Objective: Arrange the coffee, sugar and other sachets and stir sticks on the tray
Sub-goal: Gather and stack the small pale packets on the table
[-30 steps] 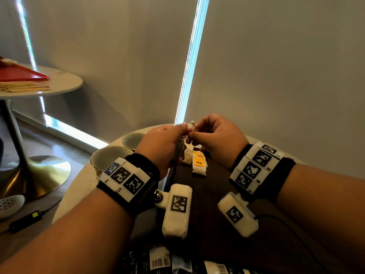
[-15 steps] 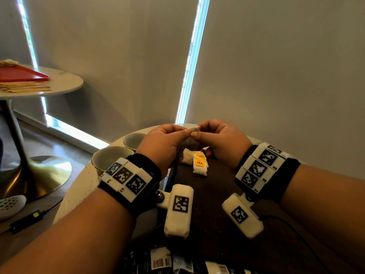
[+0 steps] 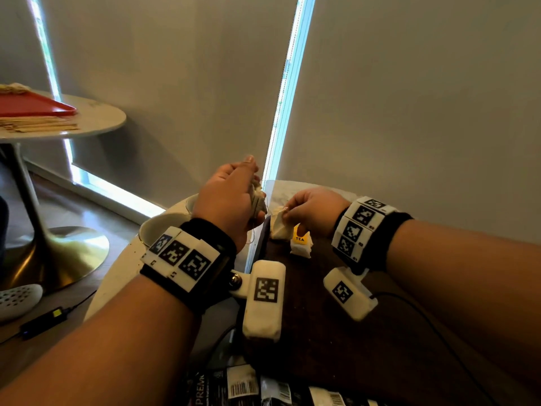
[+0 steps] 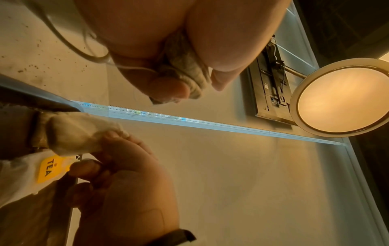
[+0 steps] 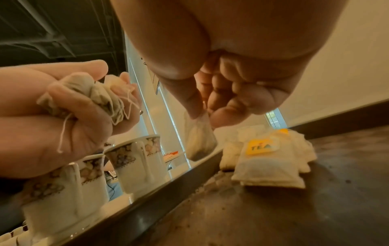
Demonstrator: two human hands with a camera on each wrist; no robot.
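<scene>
My left hand (image 3: 251, 194) is raised over the table's edge and grips a crumpled bunch of tea bags (image 3: 258, 198) with loose strings (image 5: 88, 94). My right hand (image 3: 288, 213) pinches the top of a single tea bag (image 3: 279, 225), which hangs just above the dark brown tray (image 3: 322, 332). In the right wrist view this bag (image 5: 200, 141) hangs beside a small pile of tea bags (image 5: 269, 164) with a yellow TEA tag, lying on the tray (image 5: 252, 216). The same pile (image 3: 301, 245) sits below my right hand.
Two patterned cups (image 5: 136, 163) stand left of the tray on the round white table (image 3: 117, 276). Black sachets with barcodes (image 3: 243, 388) lie at the near edge. A second round table at far left carries a red tray (image 3: 35, 106) and wooden stir sticks (image 3: 38, 126).
My hands were together, both pinching tea bags. They have parted: the left hand rose with the bunch, the right hand dropped toward the tray with one bag.
</scene>
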